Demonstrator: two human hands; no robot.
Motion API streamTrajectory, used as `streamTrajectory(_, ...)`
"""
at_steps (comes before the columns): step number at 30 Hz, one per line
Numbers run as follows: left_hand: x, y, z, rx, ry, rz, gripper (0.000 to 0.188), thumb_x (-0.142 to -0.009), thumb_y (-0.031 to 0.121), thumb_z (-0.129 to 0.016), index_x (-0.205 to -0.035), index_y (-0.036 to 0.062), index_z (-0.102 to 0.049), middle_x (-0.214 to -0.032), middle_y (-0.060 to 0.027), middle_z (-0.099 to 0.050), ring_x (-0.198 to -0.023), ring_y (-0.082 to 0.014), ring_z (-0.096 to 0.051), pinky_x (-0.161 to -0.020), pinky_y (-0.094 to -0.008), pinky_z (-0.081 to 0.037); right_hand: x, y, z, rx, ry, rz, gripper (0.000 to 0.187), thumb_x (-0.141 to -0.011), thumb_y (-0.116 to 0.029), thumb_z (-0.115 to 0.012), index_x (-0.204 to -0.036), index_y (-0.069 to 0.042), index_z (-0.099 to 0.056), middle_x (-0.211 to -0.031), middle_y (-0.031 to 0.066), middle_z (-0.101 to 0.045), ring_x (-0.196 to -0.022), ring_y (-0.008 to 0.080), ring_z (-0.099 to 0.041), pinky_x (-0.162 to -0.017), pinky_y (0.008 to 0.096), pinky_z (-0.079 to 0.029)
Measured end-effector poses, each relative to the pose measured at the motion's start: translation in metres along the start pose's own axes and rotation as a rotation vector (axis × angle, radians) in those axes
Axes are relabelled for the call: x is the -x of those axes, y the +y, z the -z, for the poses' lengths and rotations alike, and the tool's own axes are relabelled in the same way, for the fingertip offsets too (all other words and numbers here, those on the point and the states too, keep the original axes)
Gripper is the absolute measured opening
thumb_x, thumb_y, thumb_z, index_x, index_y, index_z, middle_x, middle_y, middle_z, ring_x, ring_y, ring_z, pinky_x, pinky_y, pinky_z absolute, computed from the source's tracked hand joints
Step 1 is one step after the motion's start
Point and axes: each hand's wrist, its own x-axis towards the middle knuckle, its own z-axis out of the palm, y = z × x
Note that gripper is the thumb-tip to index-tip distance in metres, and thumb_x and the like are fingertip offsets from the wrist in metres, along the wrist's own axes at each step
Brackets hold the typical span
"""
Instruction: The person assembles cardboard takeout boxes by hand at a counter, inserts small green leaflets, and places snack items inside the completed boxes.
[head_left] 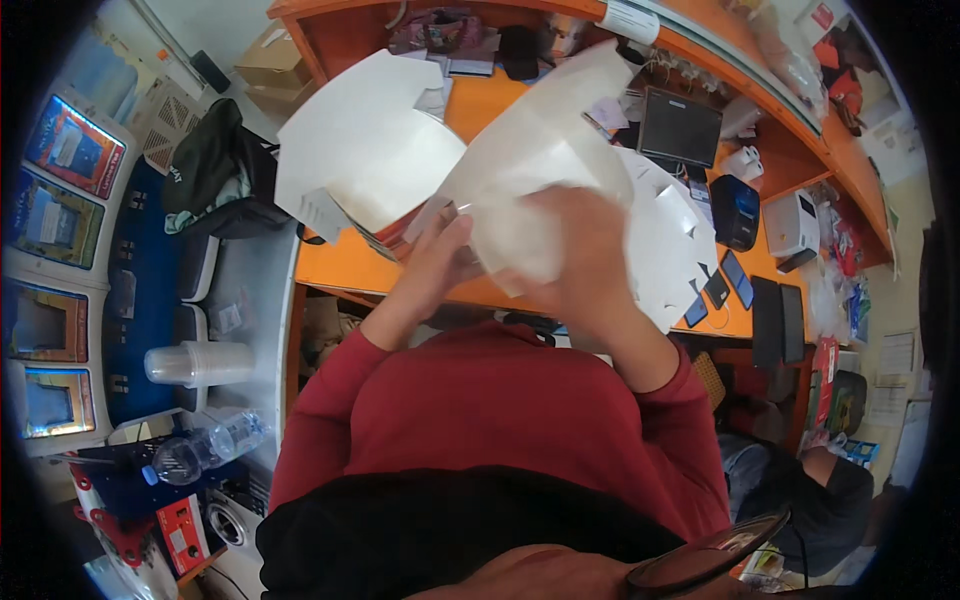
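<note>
white, curved sheet of card or paper [545, 130] stands over an orange desk [335, 265], its long axis slanting away to the right; the bare left hand [437, 260] pinches its near-left edge, while the blurred right hand [588, 250] touches its near end, grip impossible to tell. at left, nested clear plastic cups [200, 363] lie near a blue-capped clear plastic bottle [182, 460].

Paper sheet [560, 140] over the worktop [340, 262], between left sheets [370, 135] and right sheets [675, 240], both on worktop. Monitor [680, 128] behind right sheets. Phone [738, 278] on worktop, right of them. Left of worktop: bag [225, 170] farthest back, cups [215, 363] nearer, bottle [205, 448] nearest.
</note>
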Motion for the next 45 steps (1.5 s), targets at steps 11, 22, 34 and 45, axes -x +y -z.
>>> streamTrajectory(11,-0.004,0.053,0.154,-1.727,0.102,-1.155,0.03,-0.078,0.009,-0.072,-0.106,0.0042,-0.063,-0.111,-0.0143,-0.061,-0.096,-0.033,-0.06,-0.088,-0.047,-0.046,-0.117,-0.085,-0.065,-0.29,-0.371,-0.089,0.026,-0.085,-0.027,-0.06,-0.097,-0.004,-0.064,-0.086,0.0135,-0.068,-0.08,0.037,-0.065,-0.071,0.0483,-0.05)
streamTrajectory(22,-0.023,0.017,0.187,-1.483,0.059,-1.217,0.031,-0.067,0.012,-0.082,-0.093,0.0087,-0.066,-0.099,-0.0106,-0.063,-0.099,-0.0349,-0.058,-0.085,-0.0466,-0.043,-0.136,-0.073,-0.164,-0.104,-0.45,-0.219,0.025,-0.073,-0.02,-0.063,-0.087,-0.001,-0.07,-0.079,0.0206,-0.068,-0.078,0.0352,-0.069,-0.069,0.0435,-0.054)
streamTrajectory(34,-0.016,0.013,0.182,-1.425,0.079,-1.185,0.023,-0.066,0.005,-0.077,-0.084,0.0092,-0.063,-0.089,-0.0058,-0.061,-0.088,-0.0293,-0.055,-0.087,-0.0459,-0.04,-0.115,-0.065,-0.185,0.047,-0.525,-0.202,0.021,-0.068,-0.02,-0.068,-0.076,-0.001,-0.071,-0.077,0.0182,-0.07,-0.07,0.0305,-0.07,-0.061,0.0397,-0.055)
streamTrajectory(45,-0.023,-0.008,0.192,-1.28,0.155,-1.117,0.026,-0.066,0.002,-0.074,-0.089,0.008,-0.063,-0.094,-0.0057,-0.062,-0.095,-0.0311,-0.054,-0.094,-0.0485,-0.037,-0.089,-0.078,-0.19,-0.149,-0.548,-0.305,0.031,-0.085,-0.032,-0.059,-0.097,-0.006,-0.071,-0.097,0.0156,-0.07,-0.087,0.03,-0.068,-0.073,0.0432,-0.052)
